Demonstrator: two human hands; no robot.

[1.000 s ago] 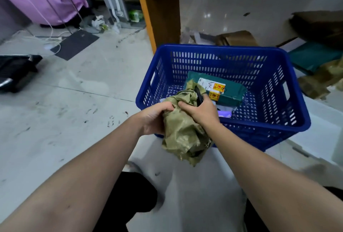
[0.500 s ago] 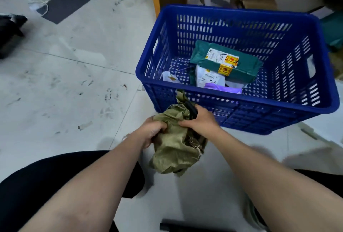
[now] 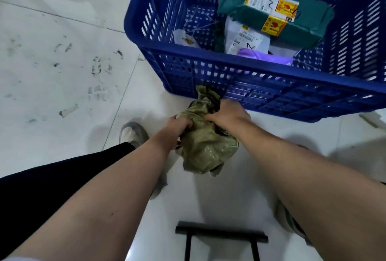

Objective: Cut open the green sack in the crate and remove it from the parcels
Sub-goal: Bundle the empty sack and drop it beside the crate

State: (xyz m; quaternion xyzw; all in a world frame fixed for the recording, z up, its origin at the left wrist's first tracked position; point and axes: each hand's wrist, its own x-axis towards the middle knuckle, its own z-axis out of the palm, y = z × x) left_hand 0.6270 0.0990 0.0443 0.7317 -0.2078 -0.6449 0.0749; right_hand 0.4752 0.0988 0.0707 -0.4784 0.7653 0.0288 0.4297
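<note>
The green sack (image 3: 205, 150) is a crumpled olive woven bag, held outside the blue crate (image 3: 250, 66), just in front of its near wall and above the floor. My left hand (image 3: 179, 128) grips its left side and my right hand (image 3: 228, 113) grips its top right; a dark object shows between my right fingers and the sack. Inside the crate lie a dark green parcel (image 3: 271, 12) with yellow labels, a white parcel (image 3: 246, 39) with a barcode label, and a purple bag (image 3: 263, 57).
Pale tiled floor with dirty marks stretches to the left. My shoe (image 3: 132, 133) and black trouser leg (image 3: 62, 177) sit at lower left. A black metal frame (image 3: 221, 234) stands on the floor near the bottom edge.
Both hands have drawn the sack out of the crate, down and toward me, and the view has tilted further down so the crate now fills the top.
</note>
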